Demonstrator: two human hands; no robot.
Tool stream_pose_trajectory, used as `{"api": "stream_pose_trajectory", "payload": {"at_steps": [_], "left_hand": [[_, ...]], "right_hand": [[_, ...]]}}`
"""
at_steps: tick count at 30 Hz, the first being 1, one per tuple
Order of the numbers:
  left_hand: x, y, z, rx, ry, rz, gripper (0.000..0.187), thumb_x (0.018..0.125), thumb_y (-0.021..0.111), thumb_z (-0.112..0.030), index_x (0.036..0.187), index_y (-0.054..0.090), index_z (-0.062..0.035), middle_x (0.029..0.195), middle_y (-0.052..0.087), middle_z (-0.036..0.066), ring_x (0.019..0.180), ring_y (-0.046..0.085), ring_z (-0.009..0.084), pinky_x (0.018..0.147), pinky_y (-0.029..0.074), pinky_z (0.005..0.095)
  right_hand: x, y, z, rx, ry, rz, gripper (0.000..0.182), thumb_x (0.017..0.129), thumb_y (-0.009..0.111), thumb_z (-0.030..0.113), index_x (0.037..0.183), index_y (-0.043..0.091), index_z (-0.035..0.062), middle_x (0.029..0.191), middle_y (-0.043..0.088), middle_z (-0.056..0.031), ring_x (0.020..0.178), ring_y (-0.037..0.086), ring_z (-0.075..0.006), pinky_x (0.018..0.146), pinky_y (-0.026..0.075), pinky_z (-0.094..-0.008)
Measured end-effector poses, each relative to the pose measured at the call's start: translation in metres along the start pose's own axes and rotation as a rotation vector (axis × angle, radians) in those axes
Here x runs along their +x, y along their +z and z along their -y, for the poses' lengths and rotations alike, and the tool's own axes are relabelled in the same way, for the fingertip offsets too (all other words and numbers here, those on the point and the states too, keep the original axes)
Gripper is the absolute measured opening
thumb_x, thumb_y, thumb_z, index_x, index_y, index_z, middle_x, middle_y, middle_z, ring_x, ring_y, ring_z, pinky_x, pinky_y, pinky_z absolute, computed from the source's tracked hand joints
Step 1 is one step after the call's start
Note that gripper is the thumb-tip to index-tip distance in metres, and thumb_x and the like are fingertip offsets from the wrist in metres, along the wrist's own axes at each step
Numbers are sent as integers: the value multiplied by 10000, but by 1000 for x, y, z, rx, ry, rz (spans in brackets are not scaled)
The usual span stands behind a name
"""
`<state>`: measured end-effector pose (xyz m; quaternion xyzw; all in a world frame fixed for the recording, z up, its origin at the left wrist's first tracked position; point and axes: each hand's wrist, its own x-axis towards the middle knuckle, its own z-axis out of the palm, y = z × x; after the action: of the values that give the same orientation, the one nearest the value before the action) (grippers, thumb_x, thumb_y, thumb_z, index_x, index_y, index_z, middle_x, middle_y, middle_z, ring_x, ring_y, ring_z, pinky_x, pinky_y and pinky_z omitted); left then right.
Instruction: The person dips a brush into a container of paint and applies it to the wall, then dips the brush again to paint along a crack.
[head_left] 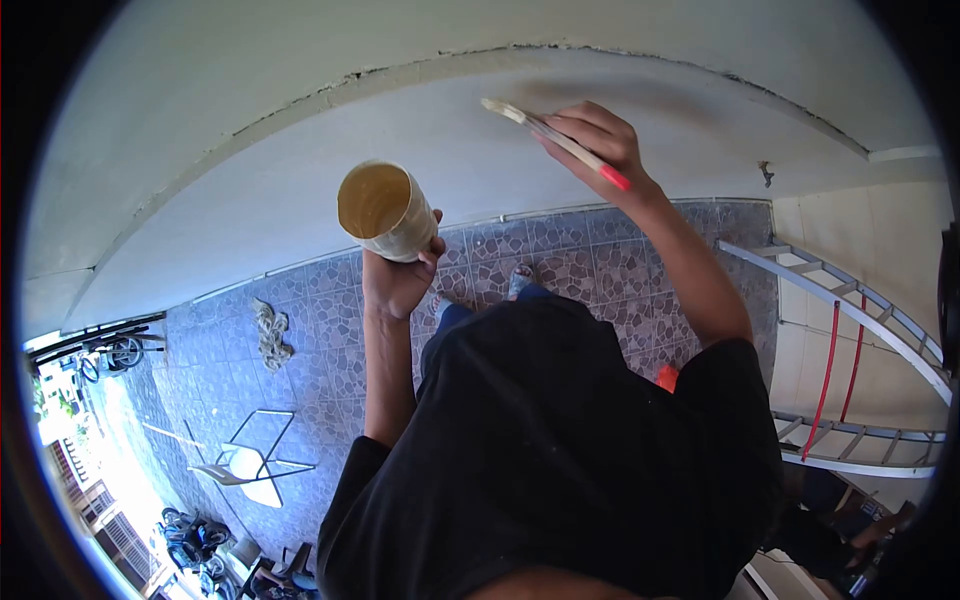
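My left hand (405, 275) is wrapped round the lower part of a pale cup-like container (400, 235), tilted so its yellowish inside shows. In my right hand (605, 145) is a paintbrush (575, 150) with a wooden handle and a red end. Its pale bristles point up and left, close to the white wall (420, 110). Container and brush are well apart, the brush being higher and to the right. A rough, cracked ledge (370, 78) runs along the wall above the bristles.
An aluminium ladder (850, 300) with red straps leans at the right, near a wall tap (766, 174). On the tiled floor (330, 310) lie a crumpled cloth (272, 335) and, farther left, a folding chair (250, 465). Motorcycles (195, 540) stand at lower left. Something orange (667, 377) lies beside me.
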<state>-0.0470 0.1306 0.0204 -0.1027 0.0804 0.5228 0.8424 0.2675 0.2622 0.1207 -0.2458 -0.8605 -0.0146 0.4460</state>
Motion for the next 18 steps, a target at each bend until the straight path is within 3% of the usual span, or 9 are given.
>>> {"api": "stream_pose_trajectory", "payload": {"at_steps": [6, 8, 12, 15, 16, 18], "left_hand": [[-2, 7, 0, 13, 19, -8, 525, 1043, 538, -414, 1398, 485, -31, 1376, 506, 253, 1013, 596, 355, 753, 617, 352], [-3, 11, 4, -11, 39, -67, 547, 1071, 432, -455, 1421, 472, -37, 1328, 544, 255, 960, 635, 360, 682, 634, 340], [0, 5, 4, 12, 42, -53, 557, 1069, 436, -461, 1424, 472, -34, 1325, 549, 257, 968, 638, 363, 682, 635, 344], [3, 3, 5, 14, 23, -37, 568, 1066, 437, -470, 1428, 473, -33, 1332, 553, 260, 973, 640, 368, 686, 636, 347], [4, 5, 6, 20, 18, -51, 571, 1066, 436, -472, 1427, 478, -33, 1332, 559, 260, 966, 643, 368, 683, 637, 346], [6, 6, 8, 31, 8, -48, 573, 1065, 434, -475, 1426, 484, -33, 1332, 564, 260, 959, 645, 369, 679, 637, 346]], "right_hand": [[0, -12, -24, -65, 55, -75, 211, 779, 867, 21, 955, 754, -9, 899, 736, -96, 759, 714, -191, 616, 591, -293], [-2, -31, -31, -164, 49, -118, 192, 803, 864, 64, 948, 754, 5, 863, 733, -82, 754, 717, -189, 628, 599, -300], [-2, -63, -30, -164, 151, -204, 188, 824, 856, 54, 975, 761, -6, 875, 744, -84, 757, 709, -164, 642, 582, -282], [0, -79, -15, -25, 668, -285, 218, 874, 839, 101, 1039, 764, -20, 886, 744, -58, 741, 662, -99, 649, 534, -258], [1, -78, -16, -37, 648, -297, 218, 874, 839, 101, 1039, 764, -20, 886, 744, -58, 741, 662, -99, 649, 534, -258], [7, -74, -14, 382, 812, -513, 234, 898, 826, 142, 1042, 758, -30, 875, 727, -54, 707, 635, -92, 623, 522, -260]]}}
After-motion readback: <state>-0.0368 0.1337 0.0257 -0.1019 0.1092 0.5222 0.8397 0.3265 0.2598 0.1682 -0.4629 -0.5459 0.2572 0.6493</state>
